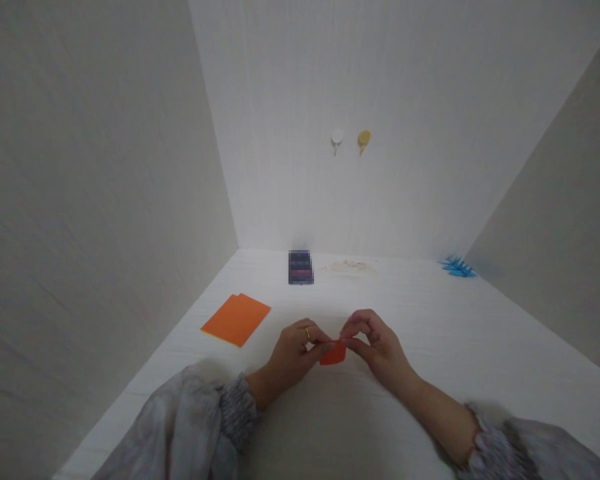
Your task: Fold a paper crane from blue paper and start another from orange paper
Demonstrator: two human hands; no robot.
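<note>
Folded paper (pixel 333 356): small, red-orange.
Our left hand (pixel 300 348), right hand (pixel 381 345): pinching its edge.
Orange sheets (pixel 237 321): square, left of folded paper.

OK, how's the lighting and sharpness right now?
Head view: dim light, no strong glare; soft shadows on the table around the sleeves; the dark item at the back is pixelated, unreadable; the small orange piece between left hand and right hand shows little detail.

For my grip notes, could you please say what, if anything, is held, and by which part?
The left hand and right hand pinch a small red-orange piece at its upper edge.
</note>
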